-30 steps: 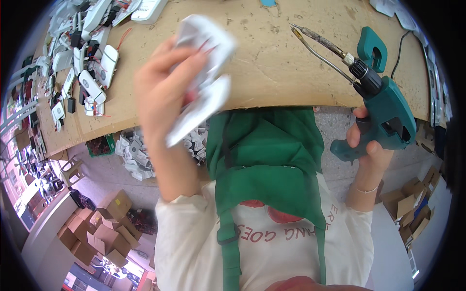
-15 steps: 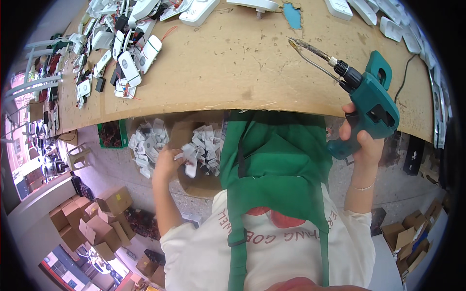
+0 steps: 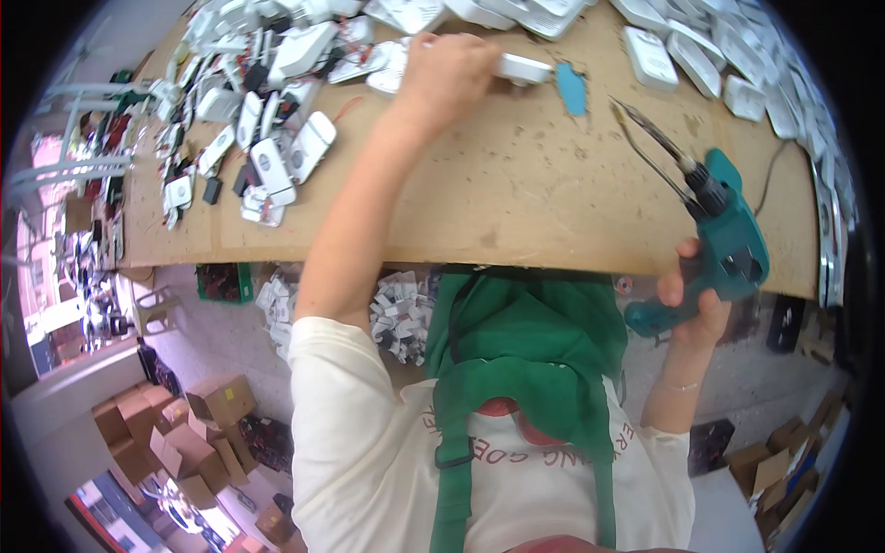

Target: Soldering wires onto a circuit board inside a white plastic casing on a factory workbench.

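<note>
My left hand (image 3: pixel 449 76) reaches out over the far middle of the workbench. Its fingers close on a white plastic housing (image 3: pixel 524 70) with a small stub underneath; the hand covers the housing's left part. At the bench's front right, my right hand (image 3: pixel 693 293) is wrapped round the grip of a teal soldering gun (image 3: pixel 730 241). The gun's long metal tip and curved feed tube point up and left over the bench, touching nothing. Beyond the tip lies a blue patch (image 3: pixel 572 89) in the brown bench top (image 3: pixel 498 184).
Heaped white housings with wires (image 3: pixel 273 171) cover the bench's left; more housings (image 3: pixel 650 57) line the far right. Under the bench, a carton holds small white parts (image 3: pixel 402 316). A green crate (image 3: pixel 224 283) and cardboard boxes (image 3: pixel 221 398) stand on the floor at left.
My left hand has risen from the white parts under the bench to the housing on top; the piece it held there no longer shows. The soldering gun stays in my right hand, slightly lower in view.
</note>
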Available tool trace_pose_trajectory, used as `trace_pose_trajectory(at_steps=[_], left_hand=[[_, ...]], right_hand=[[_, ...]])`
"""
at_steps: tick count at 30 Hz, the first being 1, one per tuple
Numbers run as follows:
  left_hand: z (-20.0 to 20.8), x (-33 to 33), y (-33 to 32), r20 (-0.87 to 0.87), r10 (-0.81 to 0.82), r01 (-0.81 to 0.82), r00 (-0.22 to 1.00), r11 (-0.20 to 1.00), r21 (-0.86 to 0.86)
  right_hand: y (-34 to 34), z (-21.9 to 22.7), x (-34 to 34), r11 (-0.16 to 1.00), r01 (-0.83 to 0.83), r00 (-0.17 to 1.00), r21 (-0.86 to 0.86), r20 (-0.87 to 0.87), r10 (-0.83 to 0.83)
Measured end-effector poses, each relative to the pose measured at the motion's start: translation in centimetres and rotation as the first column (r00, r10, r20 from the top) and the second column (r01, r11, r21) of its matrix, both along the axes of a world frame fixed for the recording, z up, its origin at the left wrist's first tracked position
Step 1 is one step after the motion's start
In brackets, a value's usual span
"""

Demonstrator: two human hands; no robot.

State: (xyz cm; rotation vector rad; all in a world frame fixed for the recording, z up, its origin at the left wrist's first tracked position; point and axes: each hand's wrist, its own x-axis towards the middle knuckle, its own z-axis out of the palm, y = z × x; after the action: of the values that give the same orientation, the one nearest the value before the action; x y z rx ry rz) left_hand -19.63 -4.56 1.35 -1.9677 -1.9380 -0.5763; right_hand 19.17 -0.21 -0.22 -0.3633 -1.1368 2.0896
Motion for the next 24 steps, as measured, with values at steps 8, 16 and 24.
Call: trace_pose_trajectory(at_steps=[8,16,24], left_hand=[[-2.5,8.1,-5.4,-0.174,-0.194,0.215,0.966,0.971,0.109],[2.2,-4.1,-7.7,-0.159,0.357,-0.312,0.921,0.917,0.249],[1.6,-10.7,-4.4,0.170,0.747,-0.691,0.642,0.661,-0.294]], right_hand=[[0.5,-0.4,-0.8,0.999,-0.028,0.998,0.041,0.057,0.026],[0.2,-0.8,-1.2,1.000,-0.005,0.998,-0.003,0.056,0.005],[-0.5,-1.5,-1.6,0.999,0.021,0.999,-0.041,0.039,-0.020]])
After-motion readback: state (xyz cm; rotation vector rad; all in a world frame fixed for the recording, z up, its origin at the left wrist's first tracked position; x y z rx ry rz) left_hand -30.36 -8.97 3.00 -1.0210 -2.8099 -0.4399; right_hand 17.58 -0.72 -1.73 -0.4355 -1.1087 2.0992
